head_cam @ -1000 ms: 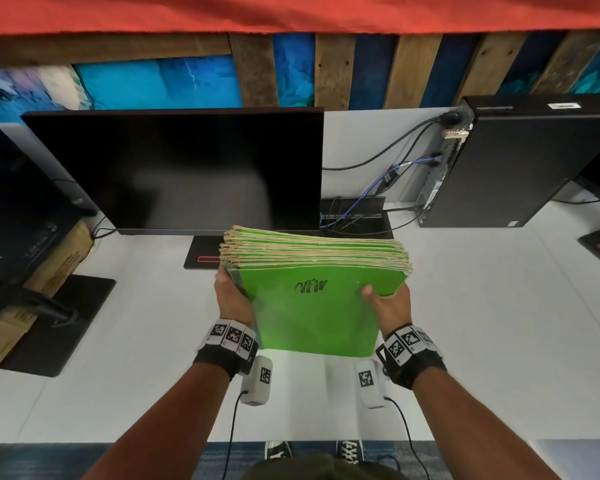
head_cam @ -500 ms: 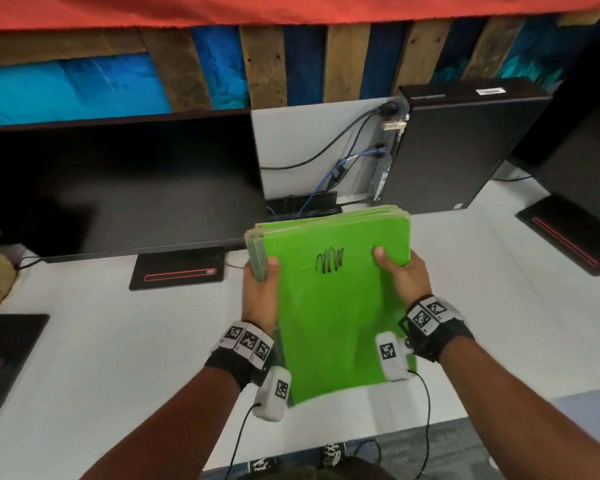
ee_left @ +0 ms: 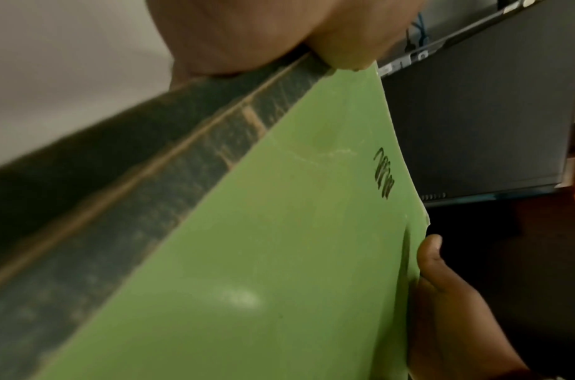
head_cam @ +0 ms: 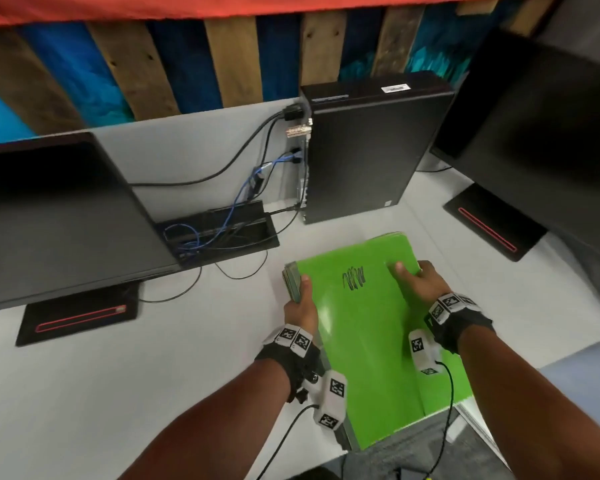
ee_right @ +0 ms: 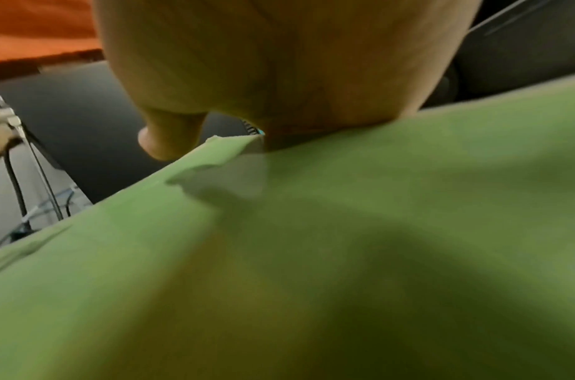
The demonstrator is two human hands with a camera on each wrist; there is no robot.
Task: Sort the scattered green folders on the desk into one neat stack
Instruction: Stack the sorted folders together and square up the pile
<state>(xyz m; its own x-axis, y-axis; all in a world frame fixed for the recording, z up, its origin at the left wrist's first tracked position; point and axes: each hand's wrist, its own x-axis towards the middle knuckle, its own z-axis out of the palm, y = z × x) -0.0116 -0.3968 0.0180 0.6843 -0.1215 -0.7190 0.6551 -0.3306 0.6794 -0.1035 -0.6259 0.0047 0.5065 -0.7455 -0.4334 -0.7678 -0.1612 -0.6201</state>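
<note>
A thick stack of green folders lies nearly flat in my two hands, over the white desk in front of the computer tower. The top folder carries a black scribble. My left hand grips the stack's left edge, thumb on top, fingers hidden beneath. My right hand grips the right edge, thumb across the cover. The near end of the stack juts past the desk's front edge. In the left wrist view the stack's side and green cover fill the frame. The right wrist view shows the green cover under my palm.
A black computer tower stands right behind the stack. Cables run into a cable tray at the left of it. A monitor with its base stands at the left, another monitor at the right.
The stack has swung from upright with its edges facing me to flat, and moved to the right and lower, in front of the tower. Both hands kept their hold.
</note>
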